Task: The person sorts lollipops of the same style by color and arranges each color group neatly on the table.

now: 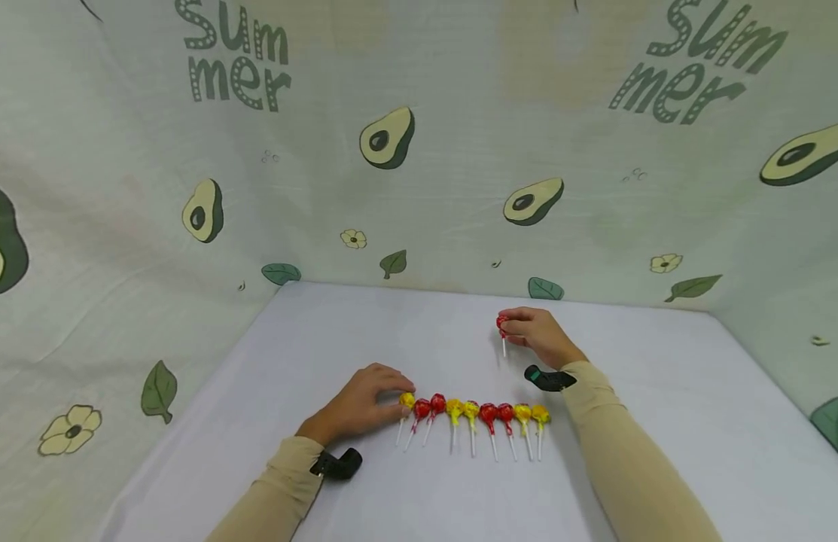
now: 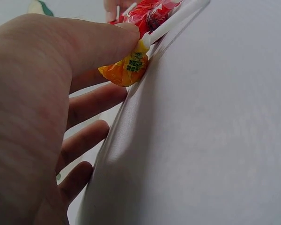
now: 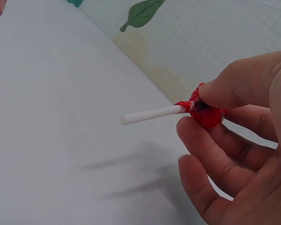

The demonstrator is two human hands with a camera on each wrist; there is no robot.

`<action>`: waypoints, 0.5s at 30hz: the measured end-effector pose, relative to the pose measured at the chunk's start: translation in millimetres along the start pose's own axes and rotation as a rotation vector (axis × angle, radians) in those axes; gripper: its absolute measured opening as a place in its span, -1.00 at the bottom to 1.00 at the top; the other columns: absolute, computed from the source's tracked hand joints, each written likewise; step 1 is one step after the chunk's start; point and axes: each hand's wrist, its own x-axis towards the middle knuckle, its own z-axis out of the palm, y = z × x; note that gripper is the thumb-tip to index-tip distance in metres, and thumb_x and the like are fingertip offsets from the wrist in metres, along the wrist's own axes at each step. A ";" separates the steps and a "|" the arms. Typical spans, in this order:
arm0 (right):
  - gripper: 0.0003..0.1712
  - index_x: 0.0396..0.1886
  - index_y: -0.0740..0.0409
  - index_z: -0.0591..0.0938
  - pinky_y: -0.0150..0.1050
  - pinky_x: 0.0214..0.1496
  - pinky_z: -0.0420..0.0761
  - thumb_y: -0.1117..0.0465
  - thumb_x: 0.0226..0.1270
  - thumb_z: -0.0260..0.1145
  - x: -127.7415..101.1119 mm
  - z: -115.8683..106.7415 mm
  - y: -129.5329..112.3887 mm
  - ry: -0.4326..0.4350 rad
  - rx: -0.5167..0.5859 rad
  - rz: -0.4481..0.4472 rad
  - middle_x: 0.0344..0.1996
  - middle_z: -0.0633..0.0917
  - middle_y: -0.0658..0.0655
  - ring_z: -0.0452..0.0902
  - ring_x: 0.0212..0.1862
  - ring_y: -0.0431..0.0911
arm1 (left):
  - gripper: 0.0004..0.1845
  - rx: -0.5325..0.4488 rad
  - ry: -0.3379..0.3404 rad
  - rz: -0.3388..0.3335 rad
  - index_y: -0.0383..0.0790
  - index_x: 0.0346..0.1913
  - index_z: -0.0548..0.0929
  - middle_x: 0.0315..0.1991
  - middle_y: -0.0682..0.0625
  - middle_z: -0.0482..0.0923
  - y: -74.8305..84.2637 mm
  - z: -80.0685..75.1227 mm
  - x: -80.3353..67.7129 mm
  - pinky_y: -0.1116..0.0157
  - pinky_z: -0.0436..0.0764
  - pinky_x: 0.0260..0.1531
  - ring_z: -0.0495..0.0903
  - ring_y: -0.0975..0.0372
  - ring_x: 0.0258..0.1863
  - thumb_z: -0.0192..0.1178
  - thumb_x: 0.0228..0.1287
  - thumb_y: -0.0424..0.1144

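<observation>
A row of several red and yellow lollipops (image 1: 473,414) lies on the white table (image 1: 696,421), sticks toward me. My left hand (image 1: 364,403) rests at the row's left end, its thumb and fingers touching the leftmost yellow lollipop (image 1: 407,400) (image 2: 126,70). My right hand (image 1: 537,335) is raised behind the row and pinches a red lollipop (image 1: 503,324) (image 3: 206,111) by its wrapped head between thumb (image 3: 234,89) and fingers, the white stick (image 3: 150,114) pointing out to the left in the right wrist view.
Cloth walls printed with avocados (image 1: 388,139), leaves and "Summer" enclose the table on the back and both sides. Black wrist cameras sit on the left wrist (image 1: 337,463) and the right wrist (image 1: 547,376). Bare tabletop lies in front of the row.
</observation>
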 end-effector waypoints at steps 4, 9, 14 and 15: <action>-0.51 0.26 0.35 0.53 -0.16 0.18 0.55 0.15 0.47 0.27 5.3 -1.4 2.6 0.021 -0.045 0.007 0.16 0.60 0.35 0.57 0.07 0.03 | -0.68 0.001 0.007 -0.005 0.08 0.09 0.73 0.09 0.23 0.60 -0.1 1.3 3.1 -0.02 0.39 0.22 0.43 0.21 0.21 0.35 0.30 0.00; -0.55 0.26 0.27 0.55 -0.21 0.13 0.57 0.15 0.48 0.27 9.1 -0.1 2.9 0.062 -0.091 0.050 0.15 0.63 0.27 0.56 0.08 0.02 | -0.68 -0.011 -0.003 -0.012 0.07 0.09 0.73 0.09 0.21 0.61 0.8 1.6 3.5 -0.03 0.38 0.22 0.43 0.19 0.21 0.35 0.30 -0.01; -0.55 0.26 0.24 0.57 -0.24 0.04 0.57 0.14 0.47 0.27 15.3 6.2 0.5 0.091 -0.138 0.047 0.11 0.65 0.25 0.56 0.04 0.03 | -0.68 0.000 -0.004 -0.028 0.10 0.10 0.73 0.10 0.22 0.60 0.2 1.2 2.1 -0.03 0.38 0.22 0.42 0.20 0.22 0.34 0.31 0.00; -0.55 0.26 0.24 0.57 -0.23 0.04 0.56 0.14 0.47 0.28 16.4 7.7 0.1 0.092 -0.148 0.042 0.10 0.65 0.25 0.56 0.03 0.03 | -0.68 0.000 -0.003 -0.031 0.09 0.10 0.73 0.10 0.22 0.60 0.0 1.0 2.0 -0.03 0.38 0.22 0.42 0.20 0.22 0.34 0.31 -0.01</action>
